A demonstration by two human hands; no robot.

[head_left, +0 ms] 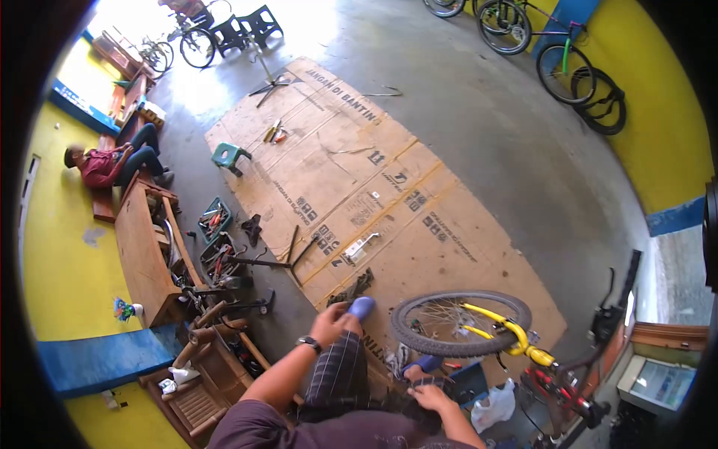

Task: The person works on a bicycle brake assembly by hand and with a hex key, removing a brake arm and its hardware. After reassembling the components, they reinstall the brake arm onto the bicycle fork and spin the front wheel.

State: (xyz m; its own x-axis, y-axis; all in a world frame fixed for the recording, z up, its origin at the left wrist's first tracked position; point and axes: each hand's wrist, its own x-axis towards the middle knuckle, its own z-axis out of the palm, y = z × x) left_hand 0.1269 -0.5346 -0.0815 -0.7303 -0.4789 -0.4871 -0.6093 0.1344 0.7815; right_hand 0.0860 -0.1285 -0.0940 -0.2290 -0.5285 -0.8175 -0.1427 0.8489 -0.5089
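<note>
My left hand [331, 325], with a dark watch [308, 343] on its wrist, rests at the knee of my dark checked trousers [338, 367]. Its fingers lie over the knee, near a blue sandal [362, 307] on my foot. Low in front of my body is my right hand [429, 396], its fingers closed; anything in them is hidden. Just beyond it shows my other blue sandal [426, 364]. A bicycle wheel [460, 322] with a black tyre and yellow fork [516, 337] stands ahead of my right hand, apart from both hands.
Flattened cardboard [351, 172] covers the floor, with a green stool [230, 157] and a metal stand [292, 262] on it. Tool trays [215, 218] and a wooden bench [149, 254] are left; a person [112, 166] sits beyond. A white plastic bag [493, 406] lies right.
</note>
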